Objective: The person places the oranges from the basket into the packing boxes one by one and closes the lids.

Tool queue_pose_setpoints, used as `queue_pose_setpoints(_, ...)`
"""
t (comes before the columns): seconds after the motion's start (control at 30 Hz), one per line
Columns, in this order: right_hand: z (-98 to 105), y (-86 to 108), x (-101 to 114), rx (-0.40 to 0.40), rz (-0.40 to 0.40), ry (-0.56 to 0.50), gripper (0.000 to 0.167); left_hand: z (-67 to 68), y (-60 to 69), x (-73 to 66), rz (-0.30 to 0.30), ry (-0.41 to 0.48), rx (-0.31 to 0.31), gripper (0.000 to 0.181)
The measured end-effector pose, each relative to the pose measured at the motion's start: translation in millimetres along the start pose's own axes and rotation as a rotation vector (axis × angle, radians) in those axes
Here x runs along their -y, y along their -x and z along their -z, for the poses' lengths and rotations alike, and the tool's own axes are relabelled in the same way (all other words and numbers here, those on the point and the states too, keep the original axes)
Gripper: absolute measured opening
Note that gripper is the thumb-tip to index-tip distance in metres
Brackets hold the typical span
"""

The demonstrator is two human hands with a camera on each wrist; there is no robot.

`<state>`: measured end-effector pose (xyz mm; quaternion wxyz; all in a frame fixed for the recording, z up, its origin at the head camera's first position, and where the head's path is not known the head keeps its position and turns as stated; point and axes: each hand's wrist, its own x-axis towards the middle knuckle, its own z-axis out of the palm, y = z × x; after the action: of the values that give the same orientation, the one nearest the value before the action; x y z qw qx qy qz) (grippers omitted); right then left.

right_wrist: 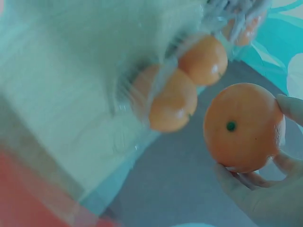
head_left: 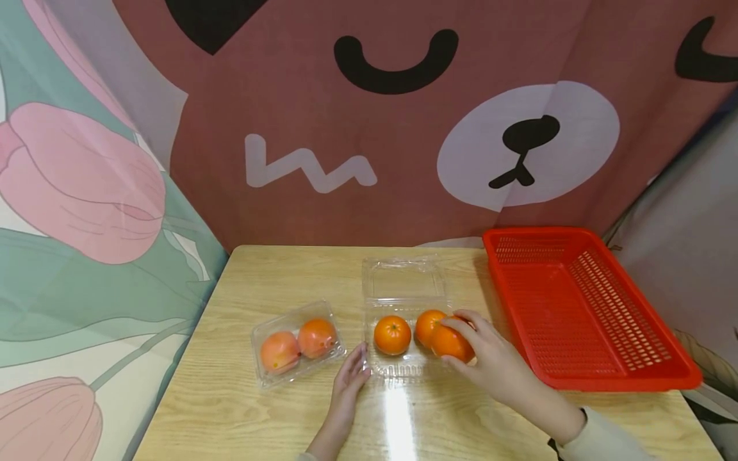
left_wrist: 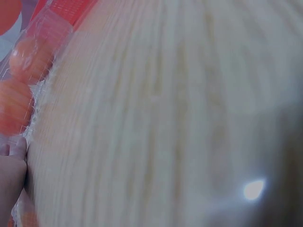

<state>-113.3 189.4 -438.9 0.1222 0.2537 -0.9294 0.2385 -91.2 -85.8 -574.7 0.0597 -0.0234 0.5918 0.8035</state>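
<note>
My right hand grips an orange between thumb and fingers; the right wrist view shows its green stem spot. In the head view that orange is over the right side of an open clear plastic clamshell box, partly covering a second orange. Another orange sits in the box's left part. At the box's left edge, my left hand touches the plastic with fairly straight fingers. Only part of the left hand shows in the left wrist view, beside the box.
Left of the open box lies a closed clear clamshell with two orange-red fruits inside. A red plastic basket stands at the right of the wooden table. A printed bear curtain hangs behind the table.
</note>
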Motion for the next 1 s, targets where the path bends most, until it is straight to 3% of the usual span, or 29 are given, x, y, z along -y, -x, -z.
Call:
queue_pose_setpoints(0.33,-40.1,8.7,1.7,-0.021,0.178,-0.020,0.064,1.0,-0.4,2.4,-0.005,-0.004,-0.012,0.056)
queue_pose_setpoints(0.8,-71.5,9.1,-9.5,-0.077,0.289,-0.024,0.058,2.0,0.6,3.8,-0.002,-0.022,-0.001,0.055)
queue_pose_setpoints(1.0,-79.0,8.2,-11.6,-0.073,0.280,-0.019,0.061,2.2,-0.3,4.2,-0.020,-0.032,0.001,0.055)
